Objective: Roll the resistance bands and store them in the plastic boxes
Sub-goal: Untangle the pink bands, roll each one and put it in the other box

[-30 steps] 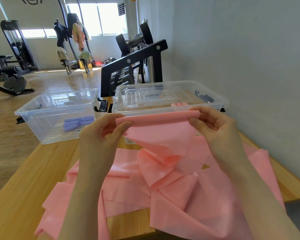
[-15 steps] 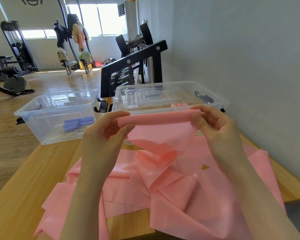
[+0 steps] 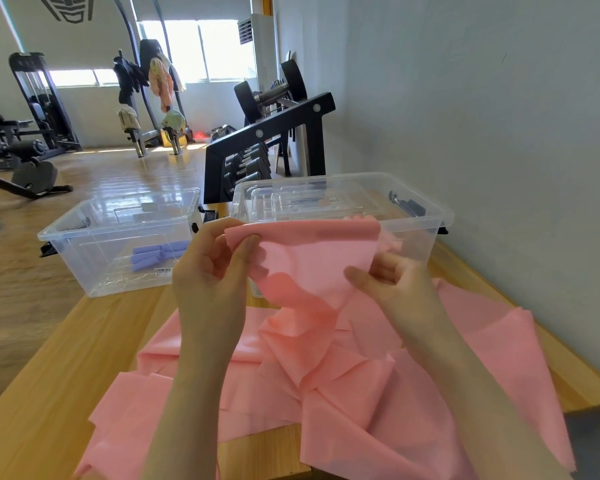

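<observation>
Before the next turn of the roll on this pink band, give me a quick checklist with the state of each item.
1. Left hand grip on the rolled top edge of the pink resistance band: ok, thumb and fingers pinch it.
2. Right hand grip at the top edge: not ok, it holds the band lower, under the right corner.
3. Roll started: ok, only the top edge is turned over.
4. Band's loose length: not ok, it lies crumpled in folds on the wooden table.
5. Right plastic box open: ok, no lid closing its rim.
6. Left plastic box contents: ok, blue rolled bands inside.
</observation>
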